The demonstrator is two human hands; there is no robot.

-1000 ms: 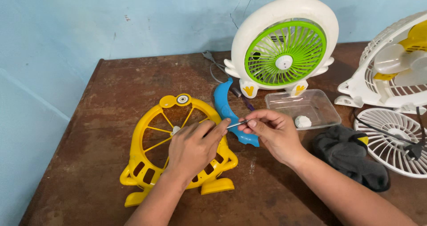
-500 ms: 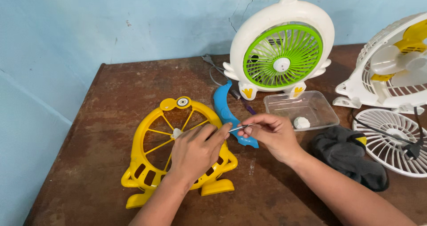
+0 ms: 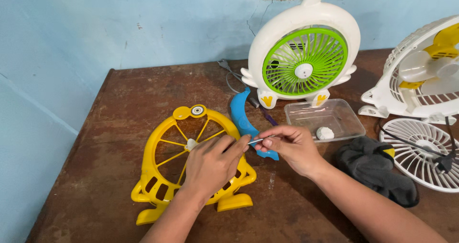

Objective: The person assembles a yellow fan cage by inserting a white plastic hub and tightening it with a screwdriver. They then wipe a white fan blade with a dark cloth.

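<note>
Your table (image 3: 119, 104) is brown and worn, its far edge against a blue wall. Near that far edge stands a white fan (image 3: 303, 49) with a green grille facing you. At the right edge sits a second white fan (image 3: 420, 75) with yellow blades, and nearer you by the same edge a loose white grille (image 3: 420, 152) lies flat.

The yellow shell (image 3: 162, 171) lies flat toward the table's near left, long axis running from the near edge to the far one, its feet pointing at you and its eye-topped head pointing at the wall. Your left hand (image 3: 210, 164) rests palm-down on its right side, fingers curled over the spokes.

A dark cloth (image 3: 377, 169) lies bunched right of your right arm. A clear tray (image 3: 296, 116) in front of the green fan holds a small white piece (image 3: 325, 133). A blue curved part (image 3: 241, 118) lies between shell and tray.

Your right hand (image 3: 291, 147) pinches a thin metal tool (image 3: 256, 140), lying nearly level, its tip pointing left at your left fingertips, just beside the shell's right rim.
</note>
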